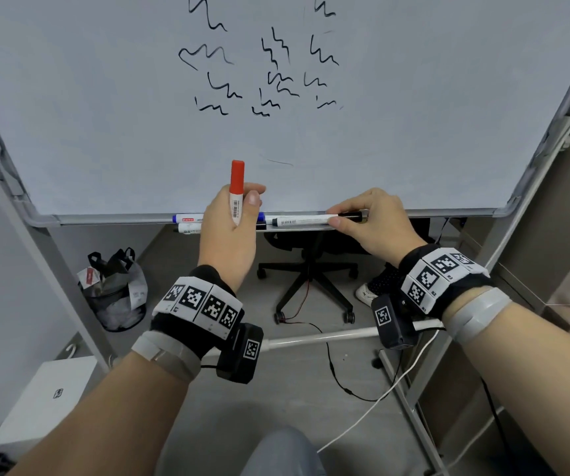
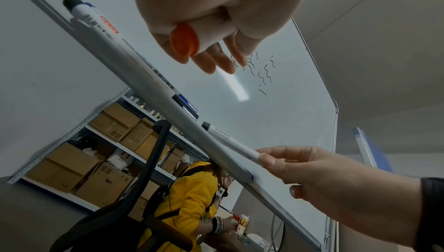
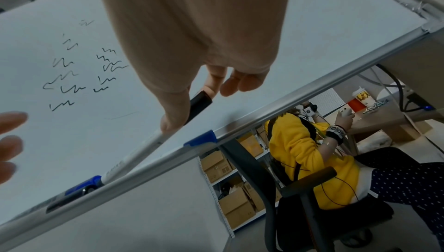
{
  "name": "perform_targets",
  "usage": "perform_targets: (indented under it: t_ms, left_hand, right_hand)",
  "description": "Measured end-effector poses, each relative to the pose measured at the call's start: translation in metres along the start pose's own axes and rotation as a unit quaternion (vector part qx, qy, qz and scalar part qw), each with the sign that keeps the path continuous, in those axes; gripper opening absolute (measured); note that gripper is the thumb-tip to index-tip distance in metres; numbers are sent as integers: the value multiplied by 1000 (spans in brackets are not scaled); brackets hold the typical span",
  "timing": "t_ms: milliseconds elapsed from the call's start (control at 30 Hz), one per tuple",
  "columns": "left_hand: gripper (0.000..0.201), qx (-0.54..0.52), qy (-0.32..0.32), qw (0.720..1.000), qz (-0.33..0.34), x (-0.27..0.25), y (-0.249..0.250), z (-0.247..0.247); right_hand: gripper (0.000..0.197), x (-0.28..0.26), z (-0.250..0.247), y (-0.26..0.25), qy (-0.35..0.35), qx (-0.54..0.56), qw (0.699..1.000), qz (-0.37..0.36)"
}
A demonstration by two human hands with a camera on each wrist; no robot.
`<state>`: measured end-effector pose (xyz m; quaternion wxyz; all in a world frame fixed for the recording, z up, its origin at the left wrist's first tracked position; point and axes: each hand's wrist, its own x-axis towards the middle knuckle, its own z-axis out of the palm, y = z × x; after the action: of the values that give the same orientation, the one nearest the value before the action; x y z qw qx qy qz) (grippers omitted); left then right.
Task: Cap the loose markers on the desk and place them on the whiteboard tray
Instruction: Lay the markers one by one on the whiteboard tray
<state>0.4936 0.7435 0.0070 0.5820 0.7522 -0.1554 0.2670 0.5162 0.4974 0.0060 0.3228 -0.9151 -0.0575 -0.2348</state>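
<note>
The placing step is under way: the right hand (image 1: pixel 369 218) pinches the black marker (image 1: pixel 311 220) near its black-capped end between thumb and fingers and lays it along the whiteboard tray (image 1: pixel 448 213), its barrel seemingly resting there already, though the tray lip hides the contact. Next, that grip has to let go without rolling the marker off the narrow ledge, and then the red marker (image 1: pixel 236 192) needs a place. The left hand (image 1: pixel 230 228) is clenched round the red marker's white barrel, holding it upright just above the tray, red cap on and pointing up. On the tray, to the left of the black marker, lie a blue marker (image 1: pixel 187 219) and another white-barrelled marker (image 1: pixel 189 228), partly behind the left hand. The black marker has a white barrel with printed lettering and a dark tail end.
</note>
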Motion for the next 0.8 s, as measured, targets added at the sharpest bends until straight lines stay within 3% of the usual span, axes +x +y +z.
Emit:
perform_targets:
  t_ms: [267, 567, 700, 800]
  left_hand:
    - [17, -31, -8, 999, -34, 2, -7, 5]
    - [39, -55, -24, 996, -59, 2, -14, 6]
    - [28, -121, -46, 986, -101, 1, -7, 7]
    - [12, -140, -57, 983, -108, 1, -4, 7]
  right_hand:
    - [20, 2, 6, 3, -14, 8, 1000, -5]
    - [21, 2, 11, 2, -12, 13, 1000, 13]
    - [29, 2, 9, -1, -6, 8, 1000, 13]
    - [29, 2, 5, -5, 64, 35, 997, -12]
